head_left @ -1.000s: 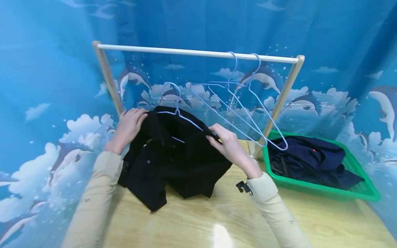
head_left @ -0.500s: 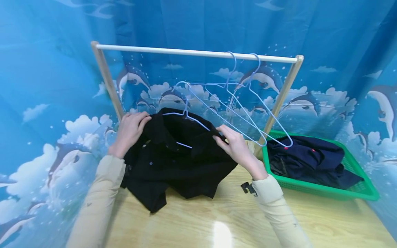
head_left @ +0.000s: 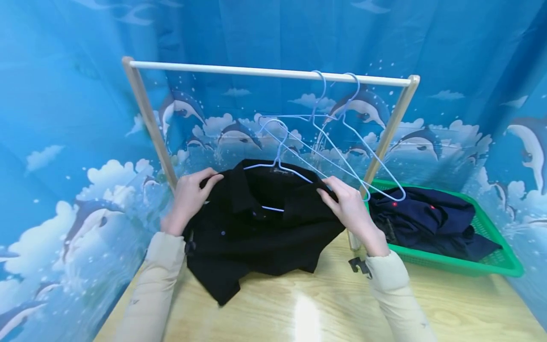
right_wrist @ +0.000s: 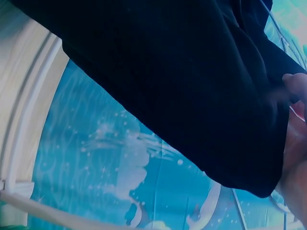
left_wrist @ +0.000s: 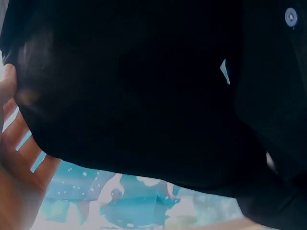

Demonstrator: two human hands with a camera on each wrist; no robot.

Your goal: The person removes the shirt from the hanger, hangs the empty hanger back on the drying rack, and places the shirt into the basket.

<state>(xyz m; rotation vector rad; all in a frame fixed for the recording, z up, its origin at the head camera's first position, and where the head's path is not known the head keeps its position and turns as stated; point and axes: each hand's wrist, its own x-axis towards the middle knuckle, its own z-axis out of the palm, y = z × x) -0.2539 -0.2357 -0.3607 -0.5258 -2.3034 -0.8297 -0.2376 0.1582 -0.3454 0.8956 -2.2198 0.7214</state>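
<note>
A black collared shirt hangs between my two hands, with a light-blue wire hanger inside it. The hanger's hook and neck rise out of the collar, and a piece of its lower bar shows in the neck opening. My left hand pinches the shirt's shoulder on the left, thumb in front and fingers behind the cloth, as the left wrist view shows. On the other shoulder, my right hand pinches the cloth near the collar. A button shows on the shirt's front in the left wrist view.
Behind the shirt stands a rack with a white rail and wooden posts. Two bare wire hangers hang at the rail's right part. A green basket holding dark blue clothing sits at the right on the wooden table.
Both hands have moved right and slightly down with the shirt and its hanger. The hanger's hook has shifted right, in front of the bare hangers. The rack and basket stay put.
</note>
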